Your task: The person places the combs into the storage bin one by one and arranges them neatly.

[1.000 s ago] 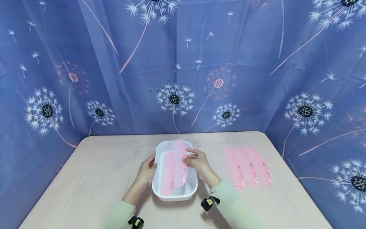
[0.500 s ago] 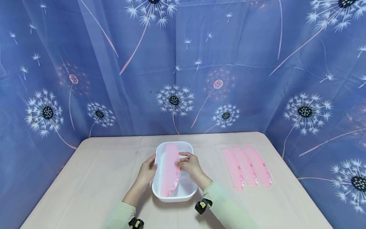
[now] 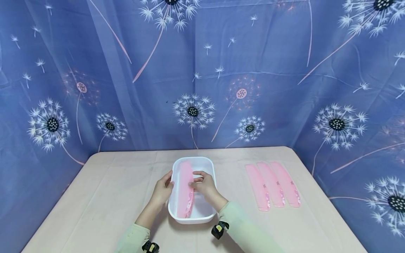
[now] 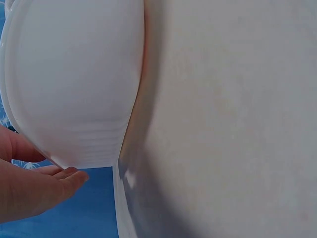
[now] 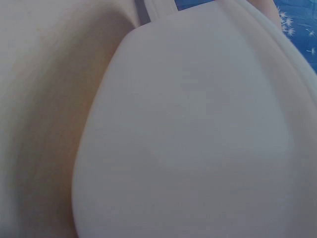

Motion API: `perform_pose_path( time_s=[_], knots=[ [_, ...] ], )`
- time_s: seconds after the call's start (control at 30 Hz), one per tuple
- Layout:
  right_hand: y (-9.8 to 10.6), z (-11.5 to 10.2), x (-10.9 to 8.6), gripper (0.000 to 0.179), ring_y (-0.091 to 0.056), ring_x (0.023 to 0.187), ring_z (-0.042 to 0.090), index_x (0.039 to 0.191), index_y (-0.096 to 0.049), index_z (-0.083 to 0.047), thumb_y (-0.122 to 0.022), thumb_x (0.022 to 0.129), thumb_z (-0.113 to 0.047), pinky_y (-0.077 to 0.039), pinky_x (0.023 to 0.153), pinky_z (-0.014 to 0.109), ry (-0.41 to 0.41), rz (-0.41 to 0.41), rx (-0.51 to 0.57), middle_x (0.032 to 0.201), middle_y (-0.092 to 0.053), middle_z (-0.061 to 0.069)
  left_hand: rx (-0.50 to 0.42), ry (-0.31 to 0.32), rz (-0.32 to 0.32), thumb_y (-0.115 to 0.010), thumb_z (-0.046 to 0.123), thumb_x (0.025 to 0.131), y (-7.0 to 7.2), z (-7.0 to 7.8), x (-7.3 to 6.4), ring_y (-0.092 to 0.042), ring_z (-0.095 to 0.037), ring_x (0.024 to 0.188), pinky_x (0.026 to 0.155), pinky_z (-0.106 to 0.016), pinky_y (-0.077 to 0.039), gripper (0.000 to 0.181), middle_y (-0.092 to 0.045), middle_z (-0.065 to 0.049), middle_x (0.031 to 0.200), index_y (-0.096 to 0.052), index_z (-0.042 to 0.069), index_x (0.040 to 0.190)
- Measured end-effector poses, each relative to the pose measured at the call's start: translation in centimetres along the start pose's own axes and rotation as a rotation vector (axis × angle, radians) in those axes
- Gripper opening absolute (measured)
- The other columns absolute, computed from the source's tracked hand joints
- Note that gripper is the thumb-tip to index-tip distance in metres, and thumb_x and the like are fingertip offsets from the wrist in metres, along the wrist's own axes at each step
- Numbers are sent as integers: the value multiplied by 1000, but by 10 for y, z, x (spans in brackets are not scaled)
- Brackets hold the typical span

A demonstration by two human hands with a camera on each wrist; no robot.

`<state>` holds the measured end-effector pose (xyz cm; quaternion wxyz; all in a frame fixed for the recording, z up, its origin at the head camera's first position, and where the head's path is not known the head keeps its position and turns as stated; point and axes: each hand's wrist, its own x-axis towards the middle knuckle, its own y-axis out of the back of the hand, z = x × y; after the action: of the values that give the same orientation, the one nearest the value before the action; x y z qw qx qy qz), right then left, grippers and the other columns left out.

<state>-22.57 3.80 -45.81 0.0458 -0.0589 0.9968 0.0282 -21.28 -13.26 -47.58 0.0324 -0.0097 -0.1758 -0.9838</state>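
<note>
A white plastic tub (image 3: 206,207) with rounded corners stands on the table in front of the person. My left hand (image 3: 163,189) grips its left rim, thumb on the near side of the edge; the left wrist view shows thumb and fingers at the tub wall (image 4: 79,74). Inside the tub, my right hand (image 3: 207,188) pinches a pink comb (image 3: 184,186) by its right edge. This comb lies over another pink comb, which it now mostly hides. The tub's outer side (image 5: 188,129) fills most of the right wrist view, with the right hand largely out of sight there.
Three more pink combs lie side by side to the right of the tub: a left one (image 3: 258,186), a middle one (image 3: 271,184) and a right one (image 3: 285,184). A blue dandelion-print curtain (image 3: 152,105) hangs round the pale table (image 3: 104,196).
My right hand has carried its comb leftward inside the tub, from beside the other comb to over it. My left hand has stayed at the rim.
</note>
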Motion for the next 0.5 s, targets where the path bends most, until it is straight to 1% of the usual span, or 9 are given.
perform_pose_path(
  time_s=[0.13,0.23,0.37,0.5],
  knots=[
    [-4,2,1,45,-58,65,9,121,-56,9,-69,78,11,-61,64,29,-15,22,-57,85,-65,15,-3,0,5,-44,-6,94,0,0,0,-37,-44,133,111,-48,-34,49,-39,-29,144,-37,-8,143],
    [-5,5,1,45,-57,65,10,121,-57,8,-69,78,10,-60,63,28,-19,26,-88,84,-64,13,9,3,7,-44,-5,95,0,0,0,-37,-44,133,111,-48,-34,49,-39,-29,144,-37,-8,143],
    [-7,9,2,47,-57,66,11,122,-56,7,-69,77,11,-60,62,28,-26,20,-91,84,-63,12,20,13,4,-45,-4,95,0,1,-1,-36,-43,134,111,-47,-34,49,-38,-28,146,-36,-7,143],
    [-8,11,1,49,-57,67,12,124,-55,7,-67,77,13,-61,66,30,-52,14,-76,85,-61,11,14,13,-6,-44,-4,95,1,1,-1,-36,-44,134,111,-47,-34,49,-36,-29,146,-35,-8,143]
  ],
)
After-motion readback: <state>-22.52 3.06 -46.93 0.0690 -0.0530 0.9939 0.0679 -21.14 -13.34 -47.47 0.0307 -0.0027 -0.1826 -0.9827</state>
